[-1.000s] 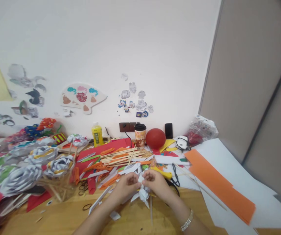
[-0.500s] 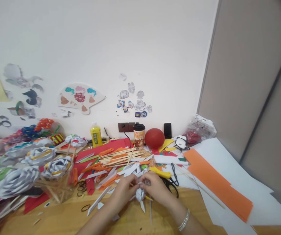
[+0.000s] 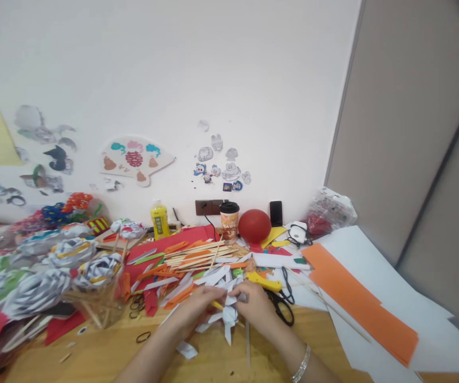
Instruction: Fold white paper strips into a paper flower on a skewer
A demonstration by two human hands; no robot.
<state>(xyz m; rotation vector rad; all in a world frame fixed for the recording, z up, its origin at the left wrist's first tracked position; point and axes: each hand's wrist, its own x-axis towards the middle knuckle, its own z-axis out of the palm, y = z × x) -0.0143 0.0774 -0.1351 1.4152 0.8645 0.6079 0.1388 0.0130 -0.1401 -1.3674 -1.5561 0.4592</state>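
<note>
Between my two hands is a folded white paper flower, with pointed white strips sticking out downward and to the left. My left hand has its fingers closed on the flower's left side, where a bit of yellow shows by the fingertips. Thumb and forefinger of my right hand pinch a white fold at its upper right. A loose white paper piece lies on the wooden table below my left hand. Just beyond my right hand are a yellow-handled glue gun and black-handled scissors.
Wooden sticks and coloured paper strips are heaped behind my hands. A paper cup, a red balloon and a yellow bottle stand by the wall. Finished paper flowers crowd the left; orange paper lies right.
My left hand has shifted and turned more over the flower, and its strips now spread further. The right hand pinches higher on a white fold. The whole view has slid slightly.
</note>
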